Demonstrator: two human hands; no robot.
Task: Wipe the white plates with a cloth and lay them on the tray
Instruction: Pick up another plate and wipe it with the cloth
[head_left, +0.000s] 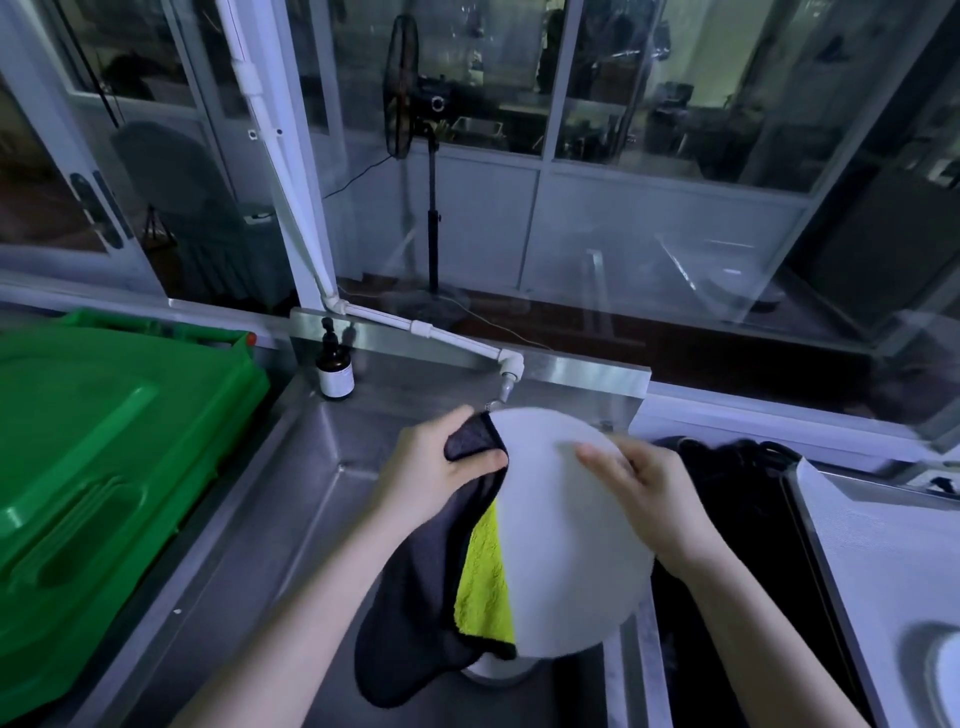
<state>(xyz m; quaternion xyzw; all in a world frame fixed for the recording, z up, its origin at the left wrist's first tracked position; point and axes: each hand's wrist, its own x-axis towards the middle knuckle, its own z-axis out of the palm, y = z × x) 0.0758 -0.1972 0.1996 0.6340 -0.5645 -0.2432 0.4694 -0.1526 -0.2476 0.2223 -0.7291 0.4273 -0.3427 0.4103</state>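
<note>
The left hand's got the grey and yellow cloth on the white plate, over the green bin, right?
No. In the head view the left hand holds the grey and yellow cloth on the white plate over the steel sink; the green bin sits further left.

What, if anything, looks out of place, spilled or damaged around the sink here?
Nothing stands out. The left hand grips the cloth against an unbroken white plate, the right hand steadies it; no spill shows.
</note>
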